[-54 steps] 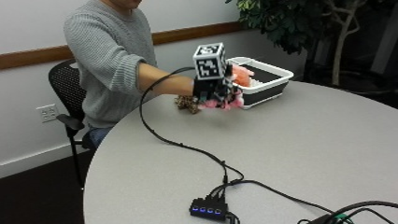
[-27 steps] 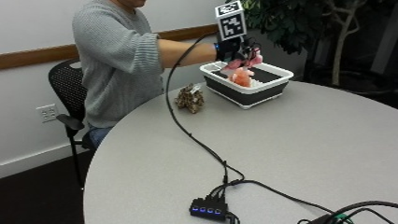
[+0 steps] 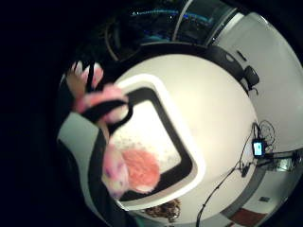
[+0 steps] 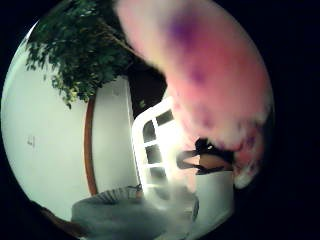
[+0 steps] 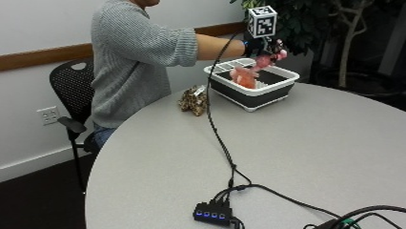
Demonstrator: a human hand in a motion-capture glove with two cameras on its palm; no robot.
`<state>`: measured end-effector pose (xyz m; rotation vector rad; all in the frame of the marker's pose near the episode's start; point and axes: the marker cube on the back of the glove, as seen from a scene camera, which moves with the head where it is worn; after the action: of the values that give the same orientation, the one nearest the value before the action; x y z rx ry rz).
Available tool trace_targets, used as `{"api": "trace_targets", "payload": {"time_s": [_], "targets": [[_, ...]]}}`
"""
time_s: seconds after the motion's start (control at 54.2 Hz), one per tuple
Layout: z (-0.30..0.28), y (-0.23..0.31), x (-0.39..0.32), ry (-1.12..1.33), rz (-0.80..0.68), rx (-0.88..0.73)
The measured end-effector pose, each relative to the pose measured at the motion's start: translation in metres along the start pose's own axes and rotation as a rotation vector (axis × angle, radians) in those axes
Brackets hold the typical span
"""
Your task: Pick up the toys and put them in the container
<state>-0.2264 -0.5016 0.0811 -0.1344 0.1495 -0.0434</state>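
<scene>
One gloved hand [image 5: 261,47] grips a pink toy [image 5: 246,72] above the container [image 5: 252,98]; a spotted toy [image 5: 193,100] lies on the counter [image 5: 304,148] beside it.

The container [image 5: 254,90] stands on the worktop [image 5: 304,157] at its far edge, before a plant [image 5: 317,24]. A toy [image 5: 244,76] lies in it. The right hand [image 5: 263,47] holds another toy [image 5: 274,56] above it. A third toy [image 5: 194,100] sits on the worktop beside the container, nearer the person
</scene>
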Motion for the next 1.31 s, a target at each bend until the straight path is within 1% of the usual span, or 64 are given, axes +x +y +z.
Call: {"api": "trace_targets", "payload": {"time_s": [0.055,0.111,0.276,0.369,0.479,0.627,0.774,0.848,0.94,1.106,1.253,1.309], "targets": [[0.013,0.005,-0.01,-0.11,-0.089,-0.121],[0.019,0.01,-0.009,-0.156,-0.101,-0.179],[0.023,0.032,0.006,-0.175,-0.119,-0.181],[0.02,0.053,0.02,-0.141,-0.164,-0.189],[0.012,0.08,0.034,-0.131,-0.175,-0.185],[-0.01,0.155,0.06,-0.188,-0.218,-0.184],[-0.012,0.257,0.081,-0.257,-0.309,-0.185],[-0.001,0.3,0.08,-0.252,-0.309,-0.195],[0.017,0.328,0.082,-0.227,-0.28,-0.202],[0.058,0.336,0.076,-0.148,-0.249,-0.248],[0.133,0.34,0.066,0.071,-0.241,-0.363],[0.153,0.343,0.065,0.122,-0.252,-0.358]]}}
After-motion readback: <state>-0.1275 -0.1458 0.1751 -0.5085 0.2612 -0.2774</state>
